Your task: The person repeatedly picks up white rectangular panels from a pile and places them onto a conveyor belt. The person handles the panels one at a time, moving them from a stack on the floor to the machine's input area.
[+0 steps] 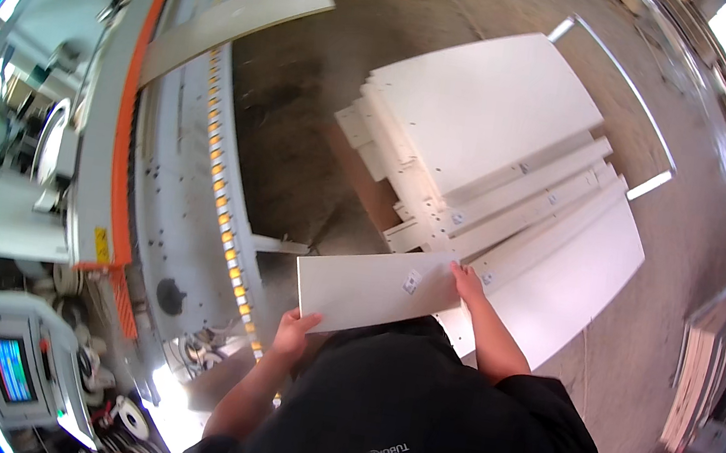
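A white rectangular board [355, 285] with a small printed label is held in front of my body, tilted slightly up to the right. My left hand [294, 329] grips its lower left corner, thumb on the face. At the upper right end, my right hand [465, 284] is closed on the board's edge. Just beyond it lies a stack of white panels [489, 106], with narrower strips [532, 194] and another large panel [572, 272] on the near right side. My lower body hides part of the held board's bottom edge.
Along my left runs a long grey machine [184, 230] with an orange strip and a row of yellow rollers. Another pale board [243, 23] lies across it, overhanging toward the floor. A control screen [12, 369] stands at lower left. Stacked boards [700, 381] lie far right.
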{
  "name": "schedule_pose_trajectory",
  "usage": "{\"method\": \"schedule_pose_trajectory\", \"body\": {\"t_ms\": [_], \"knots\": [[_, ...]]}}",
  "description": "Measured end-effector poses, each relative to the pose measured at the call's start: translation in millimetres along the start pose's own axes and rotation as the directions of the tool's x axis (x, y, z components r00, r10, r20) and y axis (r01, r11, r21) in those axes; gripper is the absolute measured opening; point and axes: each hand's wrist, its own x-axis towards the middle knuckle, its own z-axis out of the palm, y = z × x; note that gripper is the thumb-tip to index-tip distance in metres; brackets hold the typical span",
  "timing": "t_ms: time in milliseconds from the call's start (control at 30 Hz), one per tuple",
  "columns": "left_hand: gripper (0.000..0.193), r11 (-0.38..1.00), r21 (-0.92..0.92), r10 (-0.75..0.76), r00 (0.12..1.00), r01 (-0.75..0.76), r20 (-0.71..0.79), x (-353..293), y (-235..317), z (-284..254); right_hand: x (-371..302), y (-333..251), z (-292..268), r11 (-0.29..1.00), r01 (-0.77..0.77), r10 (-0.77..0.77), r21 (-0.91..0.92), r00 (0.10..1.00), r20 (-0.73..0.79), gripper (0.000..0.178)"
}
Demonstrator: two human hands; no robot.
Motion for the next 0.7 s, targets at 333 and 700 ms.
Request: {"method": "schedule_pose_trajectory", "body": {"t_ms": [333, 700], "knots": [[0.015, 0.67, -0.54, 0.235, 0.835, -0.51, -0.497, -98.2, -49.5, -121.4, -43.2, -93.7, 179.3, 0.884, -0.006, -0.148, 0.468, 0.945, 0.292, 0.072], [0.028, 0.434, -0.313, 0.256, 0.449, -0.845, -0.856, -124.8, -44.3, -272.3, -133.4, -135.0, 339.7, 0.798, 0.591, -0.39, -0.117, 0.654, 0.649, 0.059]]}}
